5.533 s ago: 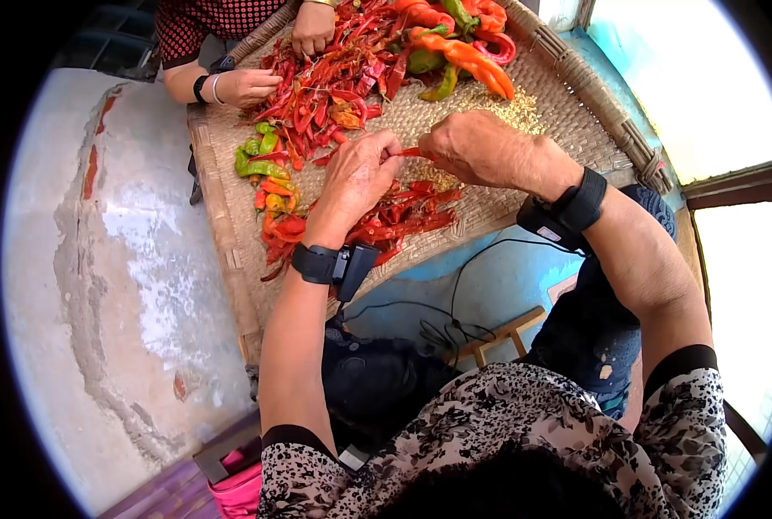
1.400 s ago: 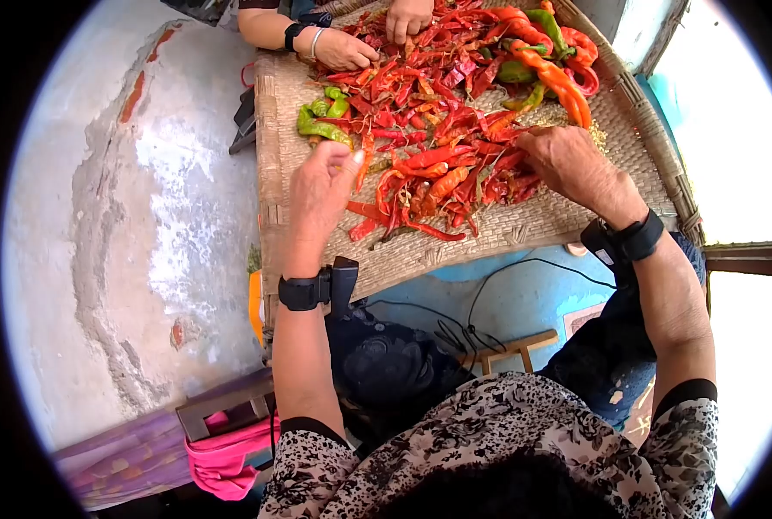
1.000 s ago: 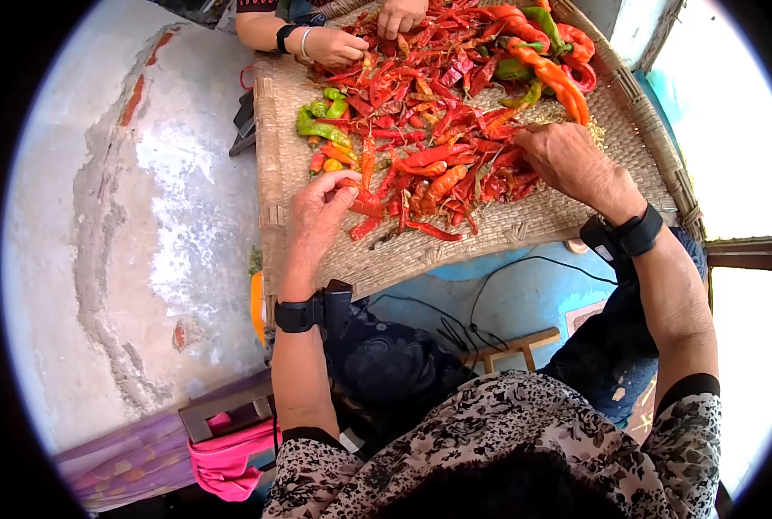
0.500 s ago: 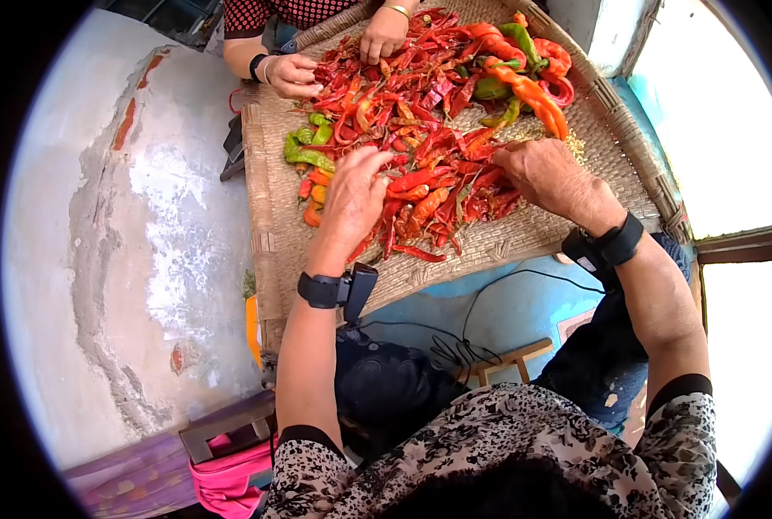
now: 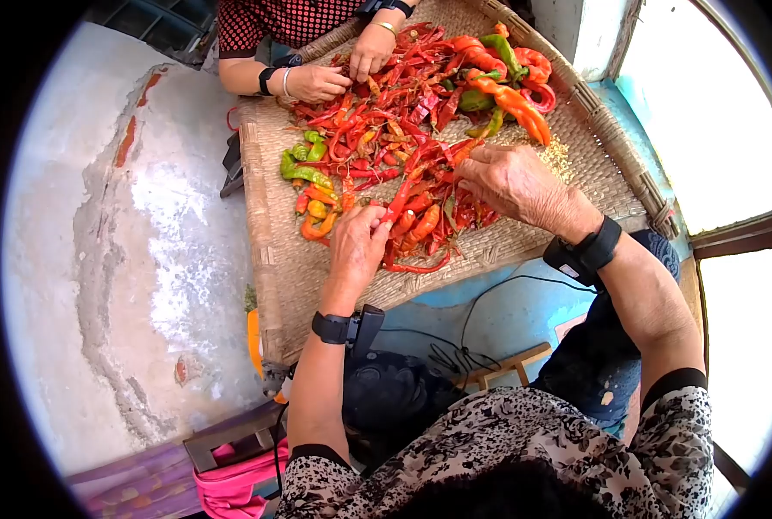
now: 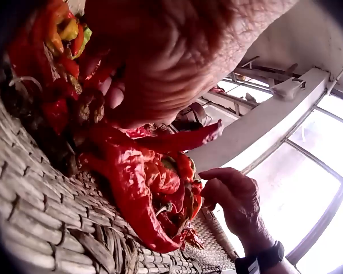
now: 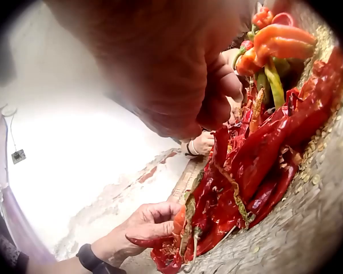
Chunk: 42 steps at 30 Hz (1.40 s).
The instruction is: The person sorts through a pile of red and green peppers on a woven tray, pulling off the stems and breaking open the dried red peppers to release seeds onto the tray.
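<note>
My left hand (image 5: pixel 357 251) pinches a pepper (image 5: pixel 398 201), probably light, brittle; I'd grip mid-length. Right hand (image 5: pixel 515 183): can't tell.

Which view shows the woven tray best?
The head view, taking in most of the woven tray beneath the red peppers. The left wrist view shows mainly close-up weave at lower left; the right wrist, a partly blurred stretch at lower right.

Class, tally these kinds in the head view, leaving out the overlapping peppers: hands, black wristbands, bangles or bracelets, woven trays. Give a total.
Hands: 4 (near person's left hand, near person's right hand, far person's right hand, far person's left hand)
Black wristbands: 4
Bangles or bracelets: 2 (white bracelet, gold-coloured bangle)
Woven tray: 1
Total: 11
</note>
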Each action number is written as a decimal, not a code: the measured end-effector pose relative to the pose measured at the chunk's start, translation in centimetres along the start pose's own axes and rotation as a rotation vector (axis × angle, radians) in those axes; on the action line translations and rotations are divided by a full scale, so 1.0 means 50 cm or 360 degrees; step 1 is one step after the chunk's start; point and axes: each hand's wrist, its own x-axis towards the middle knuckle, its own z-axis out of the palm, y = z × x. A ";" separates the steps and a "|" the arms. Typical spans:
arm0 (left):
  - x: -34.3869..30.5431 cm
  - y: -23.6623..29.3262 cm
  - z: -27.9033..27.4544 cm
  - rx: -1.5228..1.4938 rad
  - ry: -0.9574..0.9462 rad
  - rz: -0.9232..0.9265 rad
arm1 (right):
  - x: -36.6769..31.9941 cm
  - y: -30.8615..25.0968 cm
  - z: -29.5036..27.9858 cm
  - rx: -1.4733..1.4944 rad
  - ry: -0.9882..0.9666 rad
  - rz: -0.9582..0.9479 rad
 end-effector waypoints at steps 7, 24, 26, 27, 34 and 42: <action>0.029 -0.007 -0.058 -0.0349 0.0065 -0.0207 | -0.012 -0.009 0.035 -0.0112 -0.0087 -0.0096; -0.005 0.050 -0.018 -0.0002 -0.0204 0.0133 | -0.005 -0.016 0.022 -0.0040 -0.0032 -0.0041; 0.002 0.042 -0.023 -0.0082 -0.0260 -0.0011 | -0.006 -0.017 0.024 -0.0116 -0.0151 0.0002; 0.008 0.032 -0.027 -0.0095 -0.0361 -0.0116 | -0.007 -0.016 0.025 -0.0114 -0.0148 0.0003; -0.007 0.021 -0.019 0.0036 -0.0238 0.0091 | -0.011 -0.014 0.029 -0.0152 -0.0192 -0.0007; 0.050 -0.008 -0.078 -0.0633 -0.0199 -0.0251 | -0.010 -0.015 0.027 -0.0122 -0.0218 -0.0013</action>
